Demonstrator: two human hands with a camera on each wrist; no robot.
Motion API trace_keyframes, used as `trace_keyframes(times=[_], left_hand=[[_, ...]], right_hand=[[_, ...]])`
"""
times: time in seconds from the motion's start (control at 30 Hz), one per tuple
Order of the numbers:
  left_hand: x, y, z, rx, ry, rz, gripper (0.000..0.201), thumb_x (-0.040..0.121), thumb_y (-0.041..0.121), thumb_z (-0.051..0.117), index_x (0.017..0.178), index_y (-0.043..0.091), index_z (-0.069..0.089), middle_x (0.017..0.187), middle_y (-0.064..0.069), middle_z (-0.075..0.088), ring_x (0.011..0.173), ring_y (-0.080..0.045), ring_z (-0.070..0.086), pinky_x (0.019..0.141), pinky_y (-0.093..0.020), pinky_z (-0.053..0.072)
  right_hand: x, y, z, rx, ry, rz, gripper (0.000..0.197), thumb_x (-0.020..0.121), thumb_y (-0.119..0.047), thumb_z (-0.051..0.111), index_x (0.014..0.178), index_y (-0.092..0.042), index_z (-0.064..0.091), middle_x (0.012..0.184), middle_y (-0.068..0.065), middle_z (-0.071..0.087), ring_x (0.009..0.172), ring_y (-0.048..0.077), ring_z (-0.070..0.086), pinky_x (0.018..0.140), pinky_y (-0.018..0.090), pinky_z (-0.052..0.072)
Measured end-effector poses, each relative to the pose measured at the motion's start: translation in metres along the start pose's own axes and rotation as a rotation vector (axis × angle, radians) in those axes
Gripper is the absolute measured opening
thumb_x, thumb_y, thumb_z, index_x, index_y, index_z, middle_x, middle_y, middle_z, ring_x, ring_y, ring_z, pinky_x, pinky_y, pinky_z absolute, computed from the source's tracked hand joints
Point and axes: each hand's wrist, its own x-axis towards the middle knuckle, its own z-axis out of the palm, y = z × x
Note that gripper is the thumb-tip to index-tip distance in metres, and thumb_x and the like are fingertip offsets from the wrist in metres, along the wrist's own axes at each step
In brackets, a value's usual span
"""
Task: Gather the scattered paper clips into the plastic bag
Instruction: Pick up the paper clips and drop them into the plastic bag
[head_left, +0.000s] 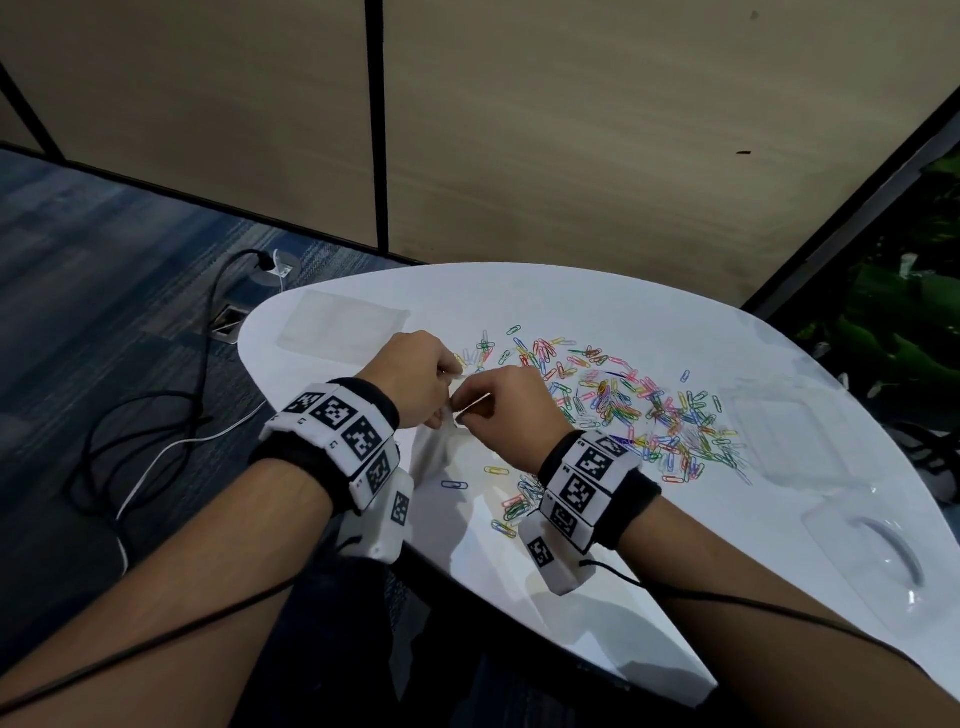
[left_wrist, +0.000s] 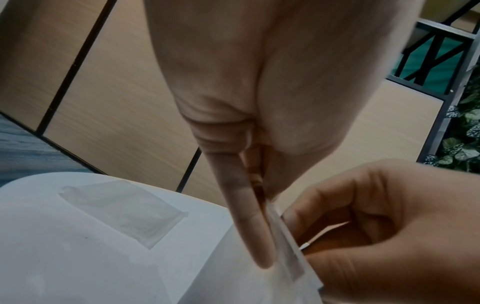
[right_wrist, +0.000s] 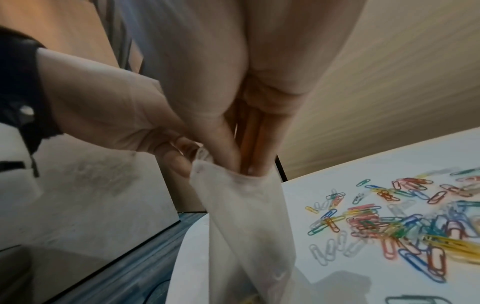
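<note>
Far left of the surface there's a spare flat clear bag, lying empty and well apart from the action, so not my worry.

Next, my left hand: fingers curled, pinching one lip of the plastic bag at its mouth. The bag hangs down from that pinch toward the near edge of the surface. Risk #1: the film is thin and slick, so if the pinch slackens the mouth folds closed or the whole bag drops, poss. off the edge since it sits so close to it.

Right hand is just beside it. From the right wrist view the fingers are bunched together and pushed into the bag mouth; I can't tell if they're carrying clips or only spreading the opening. Risk #2: pulling them out w/ the film clinging could drag the bag up and tip out whatever's inside. A yellowish glint shows low in the bag, but too blurry to count.

Right of both hands, the paper clips are mostly still spread across the middle of the surface, w/ a few strays near my right wrist. Job looks barely begun. Risk #3: clips interlock, so grabbing a clump may trail extras that snag on the bag lip and fall. A careless sweep could also push some off the near edge.

Far right: clear plastic trays, out of the way.
</note>
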Motion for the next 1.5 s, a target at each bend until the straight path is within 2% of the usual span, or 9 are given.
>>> trace_keyframes(times=[0.2, 0.47, 0.7, 0.83, 0.97, 1.13, 1.23, 1.33, 1.5], left_hand=[[0.003, -0.007, -0.006, 0.01, 0.031, -0.026, 0.032, 0.096, -0.003, 0.042, 0.107, -0.001, 0.072, 0.089, -0.022, 0.074, 0.068, -0.03, 0.076, 0.072, -0.042, 0.064], [0.003, -0.01, -0.012, 0.052, 0.053, -0.068, 0.034, 0.095, -0.005, 0.041, 0.109, 0.001, 0.072, 0.088, -0.021, 0.074, 0.07, -0.032, 0.076, 0.075, -0.041, 0.064], [0.005, -0.007, -0.009, 0.046, 0.037, -0.077, 0.034, 0.097, -0.001, 0.043, 0.119, 0.005, 0.068, 0.094, -0.02, 0.073, 0.073, -0.032, 0.076, 0.076, -0.04, 0.064], [0.004, -0.002, -0.006, 0.071, 0.019, -0.064, 0.034, 0.098, -0.001, 0.042, 0.118, 0.005, 0.068, 0.09, -0.019, 0.074, 0.072, -0.03, 0.076, 0.076, -0.039, 0.063], [0.004, -0.002, -0.005, 0.077, 0.012, -0.067, 0.035, 0.098, 0.0, 0.041, 0.12, 0.006, 0.068, 0.09, -0.019, 0.075, 0.071, -0.029, 0.076, 0.075, -0.037, 0.064], [0.003, 0.001, -0.005, 0.081, 0.007, -0.063, 0.036, 0.098, -0.001, 0.04, 0.12, 0.006, 0.068, 0.088, -0.016, 0.073, 0.071, -0.028, 0.076, 0.074, -0.036, 0.064], [0.004, 0.003, -0.003, 0.09, -0.005, -0.062, 0.035, 0.099, 0.002, 0.041, 0.124, 0.006, 0.066, 0.091, -0.018, 0.075, 0.072, -0.027, 0.076, 0.075, -0.034, 0.063], [0.004, 0.005, -0.002, 0.086, -0.014, -0.059, 0.037, 0.099, 0.0, 0.04, 0.126, 0.006, 0.065, 0.093, -0.02, 0.075, 0.074, -0.028, 0.076, 0.075, -0.033, 0.063], [0.003, 0.005, 0.001, 0.062, -0.02, -0.042, 0.034, 0.098, 0.0, 0.04, 0.116, 0.003, 0.069, 0.089, -0.02, 0.075, 0.07, -0.028, 0.076, 0.071, -0.032, 0.064]], right_hand=[[-0.019, 0.01, -0.01, -0.038, 0.168, -0.312, 0.012, 0.082, -0.01, 0.065, 0.087, -0.017, 0.072, 0.081, -0.004, 0.069, 0.07, 0.008, 0.064, 0.07, 0.028, 0.055], [-0.078, 0.095, 0.052, -0.787, -0.362, -0.582, 0.055, 0.091, -0.021, 0.053, 0.144, -0.016, 0.039, 0.153, 0.009, 0.038, 0.138, 0.034, 0.04, 0.108, 0.052, 0.04], [-0.072, 0.139, 0.037, -0.906, -0.231, -0.356, 0.052, 0.088, -0.024, 0.064, 0.137, -0.022, 0.046, 0.149, 0.012, 0.043, 0.13, 0.042, 0.047, 0.095, 0.056, 0.05], [-0.059, 0.137, 0.035, -0.733, -0.204, -0.242, 0.028, 0.091, -0.016, 0.059, 0.119, -0.015, 0.057, 0.119, 0.011, 0.059, 0.104, 0.033, 0.06, 0.065, 0.039, 0.056], [-0.045, 0.129, 0.025, -0.629, -0.209, -0.124, 0.019, 0.094, -0.01, 0.051, 0.096, -0.007, 0.07, 0.095, 0.01, 0.064, 0.088, 0.03, 0.061, 0.069, 0.031, 0.045], [-0.031, 0.13, -0.001, -0.139, 0.036, 0.35, 0.014, 0.083, -0.003, 0.067, 0.088, -0.011, 0.078, 0.077, 0.005, 0.075, 0.07, 0.015, 0.069, 0.068, 0.018, 0.053], [-0.021, 0.117, -0.022, 0.453, 0.149, 0.597, 0.011, 0.079, -0.001, 0.076, 0.089, -0.006, 0.075, 0.083, 0.01, 0.076, 0.076, 0.021, 0.074, 0.08, 0.036, 0.061], [-0.011, 0.078, -0.039, 0.949, 0.22, 0.56, 0.016, 0.079, 0.007, 0.072, 0.094, 0.005, 0.071, 0.098, 0.02, 0.072, 0.079, 0.025, 0.072, 0.077, 0.03, 0.061], [-0.006, 0.02, -0.029, 1.133, 0.25, 0.413, 0.016, 0.082, 0.007, 0.069, 0.097, 0.009, 0.067, 0.091, 0.016, 0.069, 0.08, 0.027, 0.07, 0.076, 0.028, 0.06]])
